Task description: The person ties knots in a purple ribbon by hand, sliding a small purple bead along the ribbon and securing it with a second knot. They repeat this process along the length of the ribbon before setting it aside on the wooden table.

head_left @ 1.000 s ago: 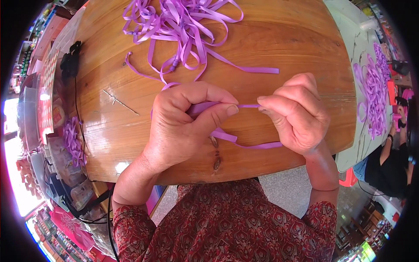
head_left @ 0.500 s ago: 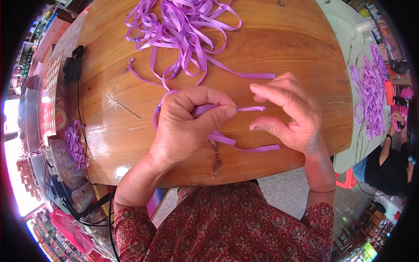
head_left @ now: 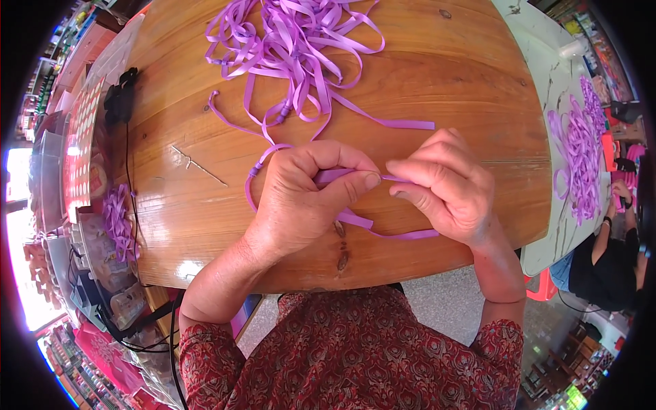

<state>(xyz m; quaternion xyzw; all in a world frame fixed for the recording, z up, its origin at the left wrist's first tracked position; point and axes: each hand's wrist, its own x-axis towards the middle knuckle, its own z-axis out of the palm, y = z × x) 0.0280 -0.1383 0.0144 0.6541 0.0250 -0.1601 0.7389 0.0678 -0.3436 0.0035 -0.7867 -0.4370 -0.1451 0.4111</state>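
Left of the hands [head_left: 295,193] lies a thin rod [head_left: 199,165], beyond them tangled ribbons [head_left: 295,51]

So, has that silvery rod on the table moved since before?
No: against the lowest dark knot in the table, the silvery rod has kept its place; the view shifted.

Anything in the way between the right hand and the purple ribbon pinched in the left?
Nothing visible: the purple ribbon extends from the left hand to the right hand; whether that grip is closed on it is unclear.
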